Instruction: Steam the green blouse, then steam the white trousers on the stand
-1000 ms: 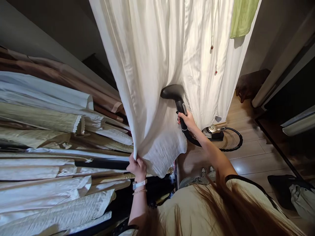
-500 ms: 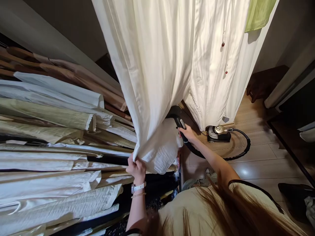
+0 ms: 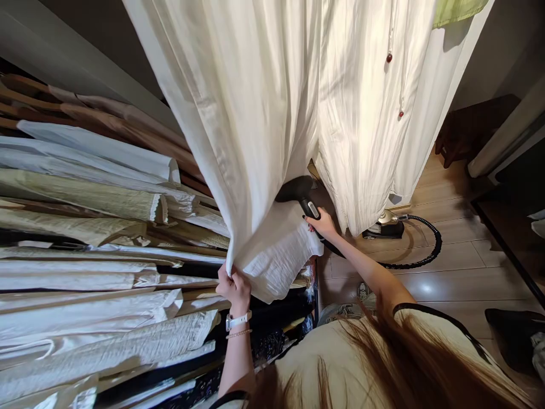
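White wide-legged trousers (image 3: 255, 108) hang in front of me, one leg pulled toward me. My left hand (image 3: 235, 287) is closed on the hem edge of that leg and stretches it out to the left. My right hand (image 3: 322, 224) grips the handle of a black garment steamer head (image 3: 296, 188). The head is partly under the pulled-up cloth, beside its inner side; whether it touches the fabric I cannot tell. From the handle a black ribbed hose (image 3: 436, 245) curves across the floor to the steamer base (image 3: 384, 227).
At the left, a dense row of hanging clothes (image 3: 97, 272) in white, beige and brown reaches close to my left hand. A dark wooden stool (image 3: 474, 128) stands at the right. Red-beaded cords (image 3: 389, 58) dangle before the other leg. Wood-look floor (image 3: 451, 284) spreads below.
The steamer head has shifted slightly left and shows more from behind the cloth. My left hand keeps its hold on the hem. The whole view has tilted a little.
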A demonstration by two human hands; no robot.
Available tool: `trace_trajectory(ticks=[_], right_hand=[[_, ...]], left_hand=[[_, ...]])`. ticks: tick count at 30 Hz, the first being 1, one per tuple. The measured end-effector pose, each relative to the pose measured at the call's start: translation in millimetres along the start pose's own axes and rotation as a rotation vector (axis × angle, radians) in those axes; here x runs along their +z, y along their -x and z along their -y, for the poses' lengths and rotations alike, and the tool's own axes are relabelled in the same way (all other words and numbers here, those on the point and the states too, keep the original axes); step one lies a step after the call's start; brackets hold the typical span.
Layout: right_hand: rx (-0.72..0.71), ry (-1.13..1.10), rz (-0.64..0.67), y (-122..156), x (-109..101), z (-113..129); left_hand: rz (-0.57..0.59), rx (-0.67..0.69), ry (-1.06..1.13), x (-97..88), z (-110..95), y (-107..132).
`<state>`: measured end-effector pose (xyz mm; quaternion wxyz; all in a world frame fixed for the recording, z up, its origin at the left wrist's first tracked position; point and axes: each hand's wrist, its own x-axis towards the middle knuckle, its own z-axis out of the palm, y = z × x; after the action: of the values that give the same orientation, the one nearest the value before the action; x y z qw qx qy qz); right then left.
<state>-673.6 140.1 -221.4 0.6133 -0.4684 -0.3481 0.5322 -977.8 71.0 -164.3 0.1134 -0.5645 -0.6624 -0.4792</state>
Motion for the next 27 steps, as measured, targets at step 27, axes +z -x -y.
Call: trace_trajectory(ticks=[27], right_hand=[[-0.192,-0.203,-0.069,12.9,-10.4,68.4]], left_hand=[[0.04,0.087,0.021,17.3,-18.0,-7.4]])
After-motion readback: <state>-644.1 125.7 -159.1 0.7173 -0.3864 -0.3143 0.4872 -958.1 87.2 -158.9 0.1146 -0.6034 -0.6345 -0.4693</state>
